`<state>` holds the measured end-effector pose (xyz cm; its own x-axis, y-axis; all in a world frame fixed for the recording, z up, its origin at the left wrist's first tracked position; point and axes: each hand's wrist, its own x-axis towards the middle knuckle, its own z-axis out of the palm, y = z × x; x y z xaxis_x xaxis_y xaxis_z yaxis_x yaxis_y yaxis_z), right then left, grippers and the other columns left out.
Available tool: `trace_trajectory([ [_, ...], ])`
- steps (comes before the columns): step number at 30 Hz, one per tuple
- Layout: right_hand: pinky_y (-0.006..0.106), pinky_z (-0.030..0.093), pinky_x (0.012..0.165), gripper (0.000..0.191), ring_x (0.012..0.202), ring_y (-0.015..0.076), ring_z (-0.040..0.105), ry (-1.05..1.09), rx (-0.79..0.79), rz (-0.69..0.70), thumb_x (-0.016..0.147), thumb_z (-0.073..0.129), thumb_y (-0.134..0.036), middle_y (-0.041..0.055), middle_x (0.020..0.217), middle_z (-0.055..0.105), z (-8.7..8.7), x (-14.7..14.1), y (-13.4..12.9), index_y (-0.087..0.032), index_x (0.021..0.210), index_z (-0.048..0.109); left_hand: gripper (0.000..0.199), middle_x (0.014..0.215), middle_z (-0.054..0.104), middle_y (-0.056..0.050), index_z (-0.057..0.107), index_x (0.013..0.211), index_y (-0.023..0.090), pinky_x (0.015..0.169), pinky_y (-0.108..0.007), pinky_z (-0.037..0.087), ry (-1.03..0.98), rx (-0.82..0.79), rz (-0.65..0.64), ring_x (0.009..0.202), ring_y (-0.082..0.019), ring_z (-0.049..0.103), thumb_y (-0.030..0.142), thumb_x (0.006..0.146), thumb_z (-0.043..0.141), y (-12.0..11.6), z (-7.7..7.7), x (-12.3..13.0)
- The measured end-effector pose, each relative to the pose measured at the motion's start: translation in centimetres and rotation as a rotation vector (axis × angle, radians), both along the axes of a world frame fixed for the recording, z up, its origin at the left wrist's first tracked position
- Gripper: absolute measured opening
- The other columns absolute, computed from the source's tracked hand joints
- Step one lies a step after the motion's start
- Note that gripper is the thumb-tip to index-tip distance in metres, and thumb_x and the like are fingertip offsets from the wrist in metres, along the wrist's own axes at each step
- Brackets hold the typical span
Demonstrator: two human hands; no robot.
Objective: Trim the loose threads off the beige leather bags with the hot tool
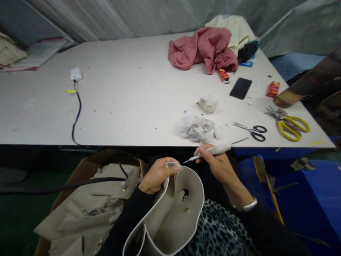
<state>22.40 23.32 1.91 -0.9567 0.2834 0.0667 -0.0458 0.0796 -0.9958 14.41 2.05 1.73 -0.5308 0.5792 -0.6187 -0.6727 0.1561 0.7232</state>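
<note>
A beige bag [176, 220] with an open top and a small gold fitting inside rests over my lap. My left hand [157, 175] pinches its upper rim, thumb inside the edge. In my right hand [215, 163] is a white-handled tool [217, 149] with a thin pale tip aimed left at the bag's rim and a metal rod out of its other end. The tip is close to the rim, a small gap apart. Crumpled plastic with whitish lumps [198, 128] lies on the table just beyond my right hand.
On the white table [119, 96] are black scissors [257, 133], yellow-handled scissors [293, 126], a phone [241, 88], red cloth [202, 49] and a white adapter [76, 74] with a cable. A carton of beige pieces [87, 213] stands left, blue bins [306, 199] right.
</note>
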Motion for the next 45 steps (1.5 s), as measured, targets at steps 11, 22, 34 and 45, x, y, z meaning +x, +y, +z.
trace_trajectory([
  [11, 0.025, 0.048, 0.068, 0.032, 0.07, 0.0136, 0.062, -0.063, -0.057, 0.153, 0.102, 0.058, -0.044, -0.0001, 0.074, 0.067, -0.6, 0.9, -1.1, -0.019, 0.087, 0.07, 0.045, 0.073, 0.068, -0.003, 0.069, 0.084, 0.012, 0.06, -0.024, 0.043, -0.054, 0.066, -0.049, 0.062, -0.013, 0.059, 0.039, 0.06, 0.096, -0.1, -0.2, 0.0],
  [22, 0.026, 0.05, 0.069, 0.03, 0.07, 0.0142, 0.065, -0.075, 0.013, 0.06, 0.104, 0.056, -0.042, 0.001, 0.078, 0.069, -1.5, 0.9, -2.0, -0.019, 0.09, 0.07, 0.045, 0.07, 0.063, 0.0, 0.066, 0.084, 0.013, 0.059, -0.022, 0.04, -0.019, 0.057, -0.022, 0.06, -0.011, 0.054, 0.04, 0.063, 0.094, 0.5, -0.4, 0.9],
  [34, 0.032, 0.049, 0.078, 0.021, 0.087, 0.0187, 0.062, 0.291, 0.557, 0.304, 0.105, 0.058, -0.038, 0.0063, 0.096, 0.071, -0.9, 2.9, -1.1, -0.022, 0.106, 0.073, 0.039, 0.07, 0.061, 0.0, 0.065, 0.081, 0.013, 0.062, -0.024, 0.04, 0.053, 0.069, 0.073, 0.063, -0.011, 0.051, 0.038, 0.064, 0.091, 0.4, -1.0, 1.3],
  [45, 0.027, 0.056, 0.071, 0.027, 0.078, 0.0162, 0.073, -0.078, -0.11, -0.001, 0.106, 0.054, -0.046, 0.0024, 0.087, 0.078, -1.1, 3.4, -2.4, -0.024, 0.113, 0.067, 0.032, 0.069, 0.06, 0.0, 0.066, 0.08, 0.014, 0.06, -0.024, 0.039, 0.255, -0.021, 0.021, 0.063, -0.012, 0.05, 0.038, 0.07, 0.084, 0.1, 0.2, 2.1],
])
